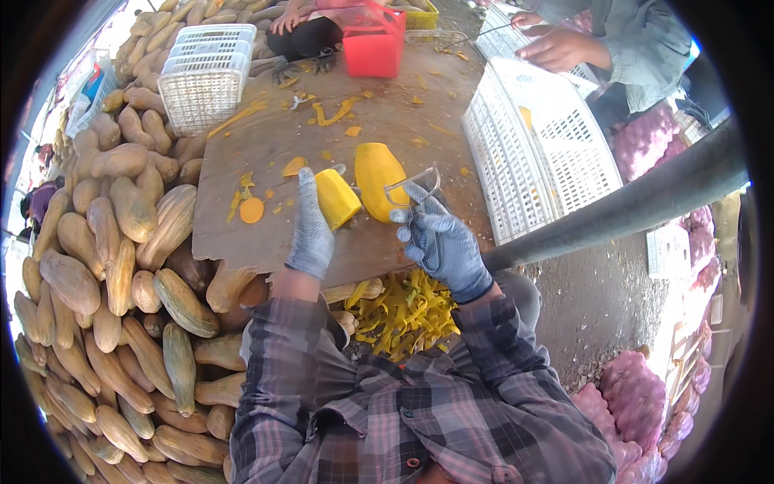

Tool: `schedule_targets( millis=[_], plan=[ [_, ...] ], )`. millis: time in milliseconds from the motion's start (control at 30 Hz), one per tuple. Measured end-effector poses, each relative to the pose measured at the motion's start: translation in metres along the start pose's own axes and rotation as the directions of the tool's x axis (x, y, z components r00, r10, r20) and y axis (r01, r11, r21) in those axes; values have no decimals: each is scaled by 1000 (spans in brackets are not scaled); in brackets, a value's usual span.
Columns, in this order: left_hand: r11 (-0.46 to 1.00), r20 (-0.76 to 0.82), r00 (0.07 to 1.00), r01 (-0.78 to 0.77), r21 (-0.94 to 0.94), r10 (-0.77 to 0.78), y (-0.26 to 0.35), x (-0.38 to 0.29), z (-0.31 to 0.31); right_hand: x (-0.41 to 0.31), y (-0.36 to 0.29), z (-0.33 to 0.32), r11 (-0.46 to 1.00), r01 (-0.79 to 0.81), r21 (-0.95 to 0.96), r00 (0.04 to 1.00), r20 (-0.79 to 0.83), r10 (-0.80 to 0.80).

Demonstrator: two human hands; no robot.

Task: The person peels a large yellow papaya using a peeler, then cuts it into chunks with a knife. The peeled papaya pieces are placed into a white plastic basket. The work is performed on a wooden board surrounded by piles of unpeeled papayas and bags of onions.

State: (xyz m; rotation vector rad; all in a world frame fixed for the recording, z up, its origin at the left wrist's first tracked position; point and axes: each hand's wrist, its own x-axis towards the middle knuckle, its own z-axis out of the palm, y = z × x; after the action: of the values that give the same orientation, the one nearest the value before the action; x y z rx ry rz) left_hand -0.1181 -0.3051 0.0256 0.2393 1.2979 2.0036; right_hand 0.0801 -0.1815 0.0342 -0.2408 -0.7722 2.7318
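Observation:
My left hand [314, 224], in a grey-blue knit glove, holds a short peeled piece of yellow squash [337, 198] upright against its palm, over the wooden board [272, 145]. A longer peeled squash piece [378, 178] lies on the board just to the right. My right hand [444, 242], gloved too, grips a metal peeler [417, 187], whose wide frame overlaps the right side of that longer piece in the view. An orange round slice [251, 210] and scraps of peel lie on the board to the left.
Unpeeled squashes [130, 209] are heaped on the left. A stacked white crate [205, 78] stands at the back left, a red basket [375, 51] at the back, white crates [544, 145] at the right. A metal pole [629, 193] crosses the right side. Peelings [405, 314] lie below. Two co-workers sit opposite.

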Motion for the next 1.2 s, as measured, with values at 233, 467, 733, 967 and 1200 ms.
schedule_targets(
  millis=[233,467,733,967,1200],
  plan=[
    [999,42,999,5,-41,-3,7,-12,9,-8,8,49,-313,333,-890,875,415,-249],
    [1000,108,994,-4,-27,7,13,-20,6,4,4,79,-522,240,-819,913,373,-166],
    [996,71,997,-4,-84,10,8,-19,4,16,16,77,-514,243,-823,883,406,-234],
    [970,122,991,83,-230,-55,16,-22,5,18,13,91,-552,196,-810,927,337,-166],
    [973,160,987,64,-223,-29,21,-9,-26,-4,32,97,-551,199,-810,953,291,-83]
  ],
)
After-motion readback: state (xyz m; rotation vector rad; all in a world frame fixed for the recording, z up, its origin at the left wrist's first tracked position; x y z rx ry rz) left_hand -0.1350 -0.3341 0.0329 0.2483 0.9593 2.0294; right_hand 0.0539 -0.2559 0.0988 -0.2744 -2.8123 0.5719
